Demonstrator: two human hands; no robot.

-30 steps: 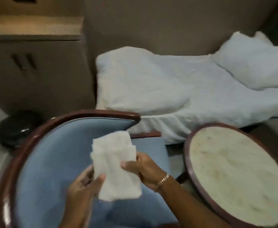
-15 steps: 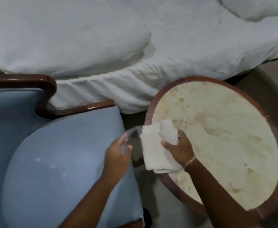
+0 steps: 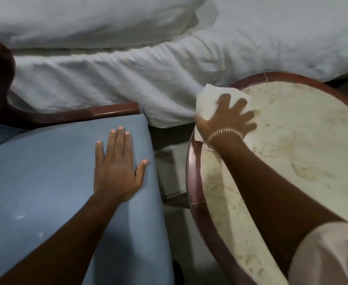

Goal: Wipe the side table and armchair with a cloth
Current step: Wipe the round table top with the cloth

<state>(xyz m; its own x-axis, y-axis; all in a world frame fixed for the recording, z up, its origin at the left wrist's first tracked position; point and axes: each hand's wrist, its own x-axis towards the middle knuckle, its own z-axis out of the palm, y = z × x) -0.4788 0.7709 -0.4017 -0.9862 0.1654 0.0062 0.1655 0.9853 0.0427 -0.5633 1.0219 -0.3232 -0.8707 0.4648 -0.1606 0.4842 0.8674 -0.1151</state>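
Note:
The round side table (image 3: 304,153) has a cream marble top and a dark red wooden rim, and fills the right side. My right hand (image 3: 225,118) lies flat with spread fingers on the white cloth (image 3: 207,100), pressing it onto the table's far left edge. The armchair (image 3: 45,182) with a blue seat and red-brown wooden arm stands on the left. My left hand (image 3: 116,167) rests flat and open on the seat's right front part, holding nothing.
A bed with white sheets (image 3: 148,64) runs across the back, close behind both chair and table. A narrow strip of pale floor (image 3: 171,171) separates the chair from the table. Small white specks (image 3: 19,217) lie on the seat.
My right hand carried the cloth from over the chair to the table and pushed it toward the far rim. My left hand let go and settled flat on the seat. The view moved closer.

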